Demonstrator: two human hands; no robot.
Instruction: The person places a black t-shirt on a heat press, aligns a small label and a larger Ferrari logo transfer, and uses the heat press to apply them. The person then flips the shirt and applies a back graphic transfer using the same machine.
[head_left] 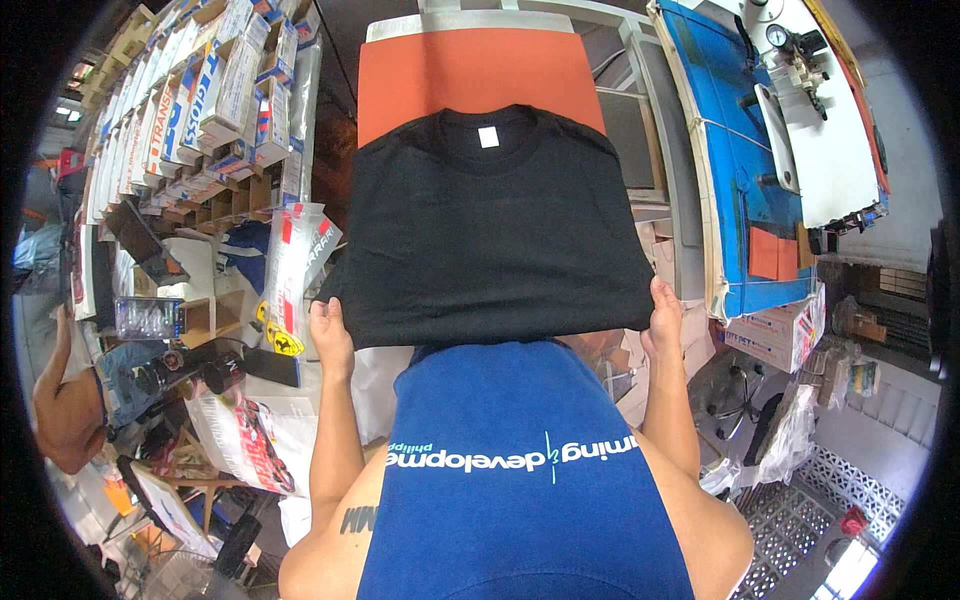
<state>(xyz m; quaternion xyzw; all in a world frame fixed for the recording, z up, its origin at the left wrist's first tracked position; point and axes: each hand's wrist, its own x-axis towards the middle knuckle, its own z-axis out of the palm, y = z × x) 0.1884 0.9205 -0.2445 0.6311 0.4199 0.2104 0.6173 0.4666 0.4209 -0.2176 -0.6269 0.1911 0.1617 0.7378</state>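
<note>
A black T-shirt (490,230) is spread over an orange-red flat board (475,75), its collar toward the far side and a small white label showing inside the neck. My left hand (331,328) grips the near left corner of the shirt, fingers closed on the cloth. At the near right corner my right hand (664,312) pinches the fabric in the same way. Between my hands the near edge of the shirt runs almost straight, just in front of my body. The shirt covers the near part of the board.
Stacked long cardboard boxes (215,95) fill the far left. Clear plastic packs with printed stickers (300,265) lie by my left hand. A blue panel (735,170) and a pressure gauge (777,37) are at the right. Another person's arm (70,400) shows at the left rim.
</note>
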